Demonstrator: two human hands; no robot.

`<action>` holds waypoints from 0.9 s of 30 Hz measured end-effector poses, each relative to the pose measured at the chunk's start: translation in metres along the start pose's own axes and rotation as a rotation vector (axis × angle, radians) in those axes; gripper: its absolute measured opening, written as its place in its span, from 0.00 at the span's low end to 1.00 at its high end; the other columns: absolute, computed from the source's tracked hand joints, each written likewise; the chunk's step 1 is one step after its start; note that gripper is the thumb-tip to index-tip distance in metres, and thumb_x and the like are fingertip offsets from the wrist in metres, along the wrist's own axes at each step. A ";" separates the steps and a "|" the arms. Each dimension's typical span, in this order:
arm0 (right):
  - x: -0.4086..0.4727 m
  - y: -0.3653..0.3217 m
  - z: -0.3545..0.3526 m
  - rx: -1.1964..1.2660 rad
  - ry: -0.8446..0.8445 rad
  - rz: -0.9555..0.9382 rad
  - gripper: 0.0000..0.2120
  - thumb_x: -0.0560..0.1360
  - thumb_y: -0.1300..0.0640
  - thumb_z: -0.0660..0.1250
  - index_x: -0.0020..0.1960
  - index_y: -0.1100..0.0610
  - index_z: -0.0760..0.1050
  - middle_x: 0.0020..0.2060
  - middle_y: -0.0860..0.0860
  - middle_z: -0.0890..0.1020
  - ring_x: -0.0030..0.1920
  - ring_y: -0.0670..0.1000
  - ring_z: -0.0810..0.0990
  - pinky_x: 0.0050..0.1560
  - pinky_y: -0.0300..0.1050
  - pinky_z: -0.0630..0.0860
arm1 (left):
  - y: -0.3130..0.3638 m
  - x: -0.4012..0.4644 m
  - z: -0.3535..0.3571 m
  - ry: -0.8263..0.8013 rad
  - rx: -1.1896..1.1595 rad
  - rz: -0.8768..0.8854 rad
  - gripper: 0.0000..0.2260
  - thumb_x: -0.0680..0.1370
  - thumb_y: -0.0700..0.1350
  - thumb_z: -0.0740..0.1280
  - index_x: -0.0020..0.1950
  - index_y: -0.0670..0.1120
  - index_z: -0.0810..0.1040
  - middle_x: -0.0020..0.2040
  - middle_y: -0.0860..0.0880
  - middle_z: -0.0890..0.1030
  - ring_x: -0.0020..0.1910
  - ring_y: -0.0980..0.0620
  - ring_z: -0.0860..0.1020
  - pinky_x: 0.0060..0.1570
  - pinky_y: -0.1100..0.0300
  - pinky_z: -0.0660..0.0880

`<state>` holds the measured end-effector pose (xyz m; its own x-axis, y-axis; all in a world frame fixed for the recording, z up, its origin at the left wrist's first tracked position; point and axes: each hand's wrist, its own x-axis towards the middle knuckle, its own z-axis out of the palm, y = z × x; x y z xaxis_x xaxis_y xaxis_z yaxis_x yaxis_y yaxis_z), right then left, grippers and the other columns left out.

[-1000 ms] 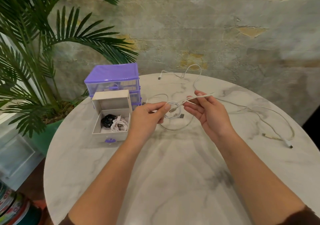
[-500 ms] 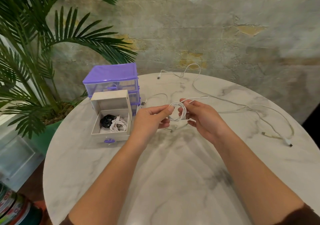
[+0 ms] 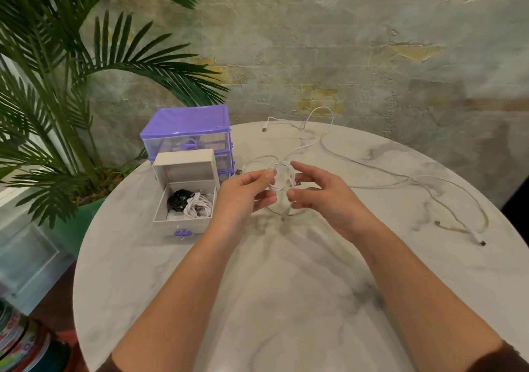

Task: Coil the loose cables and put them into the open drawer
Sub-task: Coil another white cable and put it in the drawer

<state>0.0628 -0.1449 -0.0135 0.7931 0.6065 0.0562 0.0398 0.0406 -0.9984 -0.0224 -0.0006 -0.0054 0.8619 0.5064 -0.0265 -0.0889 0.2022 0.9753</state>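
I see my left hand (image 3: 246, 191) pinching a small coil of white cable (image 3: 282, 175) between thumb and fingers, held just above the marble table (image 3: 286, 300). My right hand (image 3: 320, 197) sits on the other side of the coil, fingers half curled; its fingertips seem to touch the loops near a USB plug, though I cannot tell how firmly it grips. The cable's loose tail runs from the coil away toward the far edge of the table. To the left of the coil stands the open drawer (image 3: 183, 220), pulled out of a purple drawer unit (image 3: 186, 131), with a black cable bundle (image 3: 179, 200) and a white cable bundle (image 3: 199, 205) inside. Another loose white cable (image 3: 446, 205) lies well to the right of the coil.
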 end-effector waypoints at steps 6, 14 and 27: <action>-0.003 -0.002 -0.003 -0.167 0.035 0.098 0.25 0.68 0.71 0.74 0.63 0.54 0.77 0.53 0.54 0.78 0.36 0.54 0.83 0.39 0.40 0.80 | 0.007 0.005 -0.012 0.021 -0.151 -0.009 0.05 0.77 0.43 0.69 0.48 0.42 0.83 0.40 0.51 0.81 0.33 0.58 0.78 0.39 0.67 0.79; 0.002 0.007 -0.016 -0.576 0.075 0.180 0.18 0.69 0.74 0.65 0.50 0.55 0.80 0.34 0.51 0.79 0.24 0.48 0.76 0.29 0.39 0.75 | 0.013 0.008 -0.020 0.112 -0.334 0.048 0.07 0.77 0.43 0.68 0.51 0.41 0.82 0.42 0.49 0.81 0.37 0.57 0.77 0.38 0.69 0.77; -0.005 0.000 -0.010 -0.655 -0.084 0.147 0.15 0.68 0.62 0.75 0.52 0.47 0.81 0.45 0.46 0.78 0.38 0.46 0.76 0.39 0.37 0.73 | 0.016 0.010 -0.022 0.115 -0.316 0.071 0.05 0.79 0.42 0.66 0.49 0.40 0.79 0.40 0.50 0.79 0.35 0.57 0.77 0.38 0.68 0.78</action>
<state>0.0649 -0.1565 -0.0141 0.7693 0.6300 -0.1063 0.3169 -0.5207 -0.7928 -0.0263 0.0259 0.0050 0.7875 0.6163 -0.0034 -0.3125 0.4040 0.8597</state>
